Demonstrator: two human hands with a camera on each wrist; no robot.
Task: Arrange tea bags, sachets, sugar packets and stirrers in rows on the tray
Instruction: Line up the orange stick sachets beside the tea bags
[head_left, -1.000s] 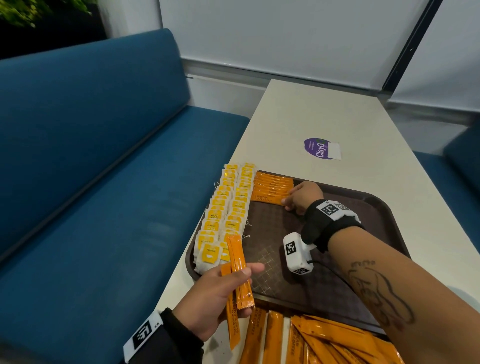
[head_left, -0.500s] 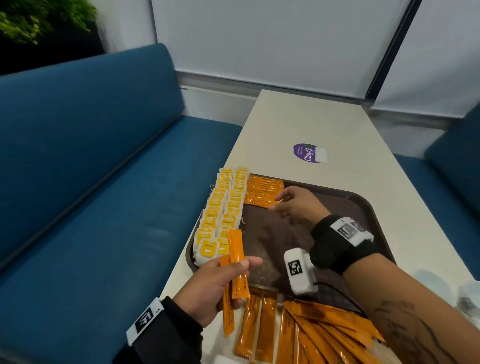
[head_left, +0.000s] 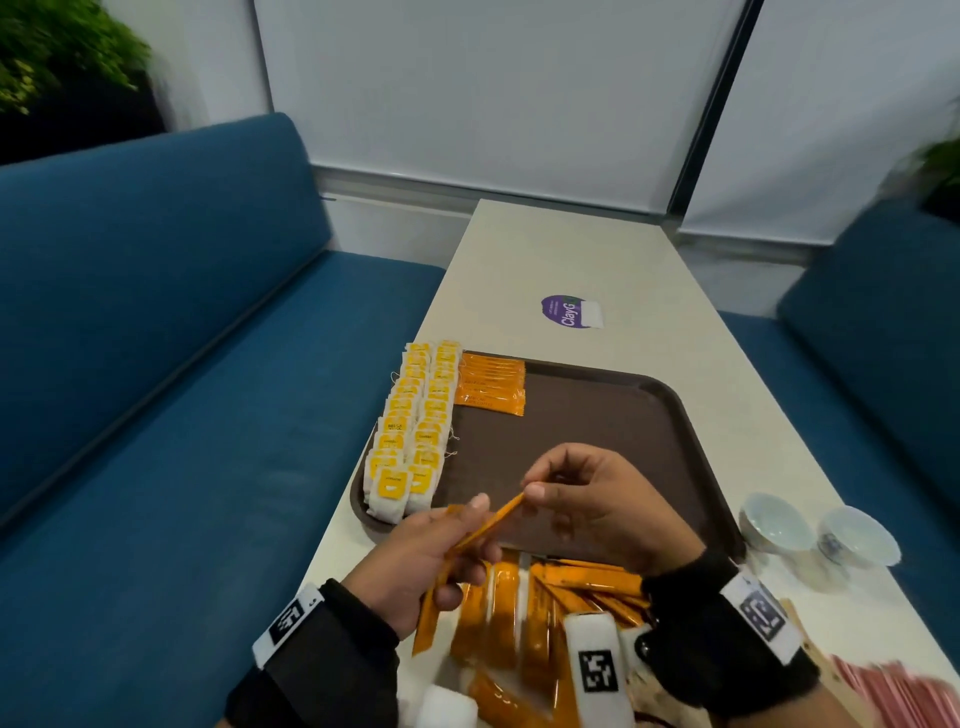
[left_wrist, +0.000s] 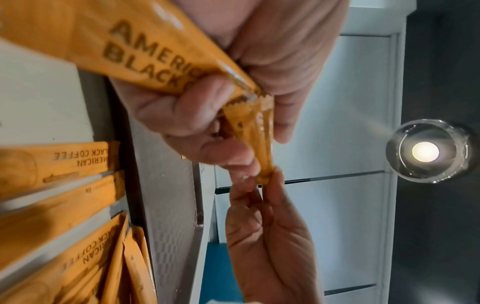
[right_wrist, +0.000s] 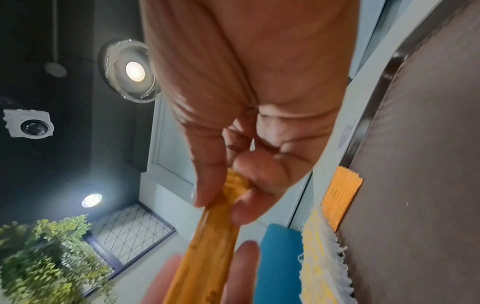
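Note:
A brown tray (head_left: 623, 415) carries two rows of yellow-tagged tea bags (head_left: 415, 426) along its left side. A short row of orange sachets (head_left: 491, 387) lies at its far left. Above the tray's near edge my left hand (head_left: 470, 525) grips a few orange coffee sachets (head_left: 493, 522). My right hand (head_left: 530, 491) pinches the upper end of one of them between thumb and fingers. The left wrist view shows the held sachets (left_wrist: 145, 51) and the right hand (left_wrist: 262, 181) on the tip. The right wrist view shows the same pinch (right_wrist: 228, 191) on the sachet (right_wrist: 210, 246).
Loose orange sachets (head_left: 545, 597) lie on the table in front of the tray. Red packets (head_left: 898, 691) sit at the near right, blurred. Two white cups (head_left: 779, 525) stand right of the tray. Blue benches flank the table, and a purple sticker (head_left: 569, 310) lies beyond the tray.
My right hand has left the sachet row at the far left of the tray and come back to my left hand, where it now pinches a sachet's end.

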